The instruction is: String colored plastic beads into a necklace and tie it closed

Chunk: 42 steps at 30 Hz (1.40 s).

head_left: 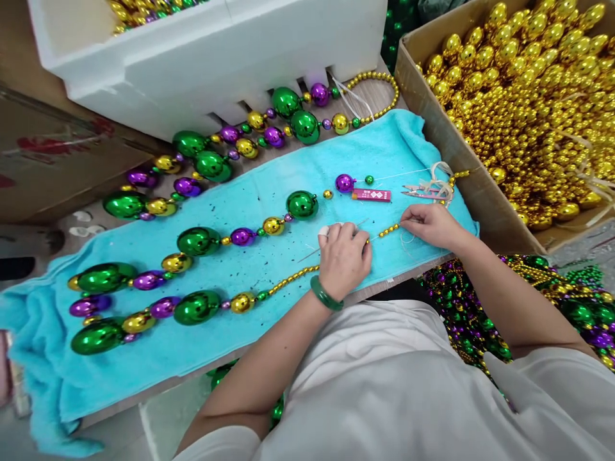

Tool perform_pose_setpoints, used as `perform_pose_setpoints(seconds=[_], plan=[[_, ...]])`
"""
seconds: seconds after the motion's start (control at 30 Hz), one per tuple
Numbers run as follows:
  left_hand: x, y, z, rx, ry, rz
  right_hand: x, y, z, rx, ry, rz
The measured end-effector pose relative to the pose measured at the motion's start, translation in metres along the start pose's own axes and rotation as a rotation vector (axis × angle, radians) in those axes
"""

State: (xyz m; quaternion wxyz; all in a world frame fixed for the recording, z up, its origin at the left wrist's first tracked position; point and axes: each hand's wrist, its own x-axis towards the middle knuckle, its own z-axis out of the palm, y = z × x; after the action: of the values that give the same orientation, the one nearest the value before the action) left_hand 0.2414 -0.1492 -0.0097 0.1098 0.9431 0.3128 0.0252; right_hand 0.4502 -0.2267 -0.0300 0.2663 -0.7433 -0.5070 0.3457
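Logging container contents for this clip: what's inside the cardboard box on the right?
The cardboard box holds gold beads, large egg-shaped ones and many small ones. Whatever lies beneath the top layer is covered.

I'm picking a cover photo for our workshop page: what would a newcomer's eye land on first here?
Probably the heap of shiny gold beads in the cardboard box at the upper right. Next, likely the turquoise towel across the middle, where a strand of large green, purple and gold beads doubles back at the left. A similar strand runs along the towel's far edge, beside the white foam box.
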Motion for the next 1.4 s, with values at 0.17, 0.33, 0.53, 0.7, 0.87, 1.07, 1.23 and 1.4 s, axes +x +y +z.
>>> perform_pose_setpoints(seconds=[0.17, 0.33, 0.53, 0.7, 0.87, 1.07, 1.23, 1.4], plan=[[0.012, 0.012, 0.004, -0.036, 0.011, 0.036, 0.000, 0.001, 0.000, 0.001, 0.004, -0.016], [0.024, 0.021, 0.011, -0.065, 0.014, 0.050, 0.001, 0.003, 0.001, -0.008, 0.013, -0.030], [0.019, 0.018, 0.008, -0.048, 0.020, 0.022, 0.002, 0.005, 0.001, 0.003, 0.013, -0.034], [0.027, 0.025, 0.008, -0.072, 0.025, 0.090, -0.002, 0.000, 0.005, 0.173, -0.010, -0.093], [0.027, 0.017, 0.000, -0.178, 0.011, 0.076, -0.014, -0.021, 0.016, 0.130, 0.078, -0.239], [0.013, -0.016, -0.027, -0.822, -0.292, 0.021, -0.027, -0.042, 0.029, -0.040, -0.049, -0.295], [0.002, -0.040, -0.034, -1.320, -0.220, -0.236, -0.034, -0.039, 0.006, 0.027, 0.001, -0.437], [-0.005, -0.051, -0.036, -1.132, -0.062, -0.419, -0.027, 0.004, -0.033, -0.301, 0.390, -0.061]])
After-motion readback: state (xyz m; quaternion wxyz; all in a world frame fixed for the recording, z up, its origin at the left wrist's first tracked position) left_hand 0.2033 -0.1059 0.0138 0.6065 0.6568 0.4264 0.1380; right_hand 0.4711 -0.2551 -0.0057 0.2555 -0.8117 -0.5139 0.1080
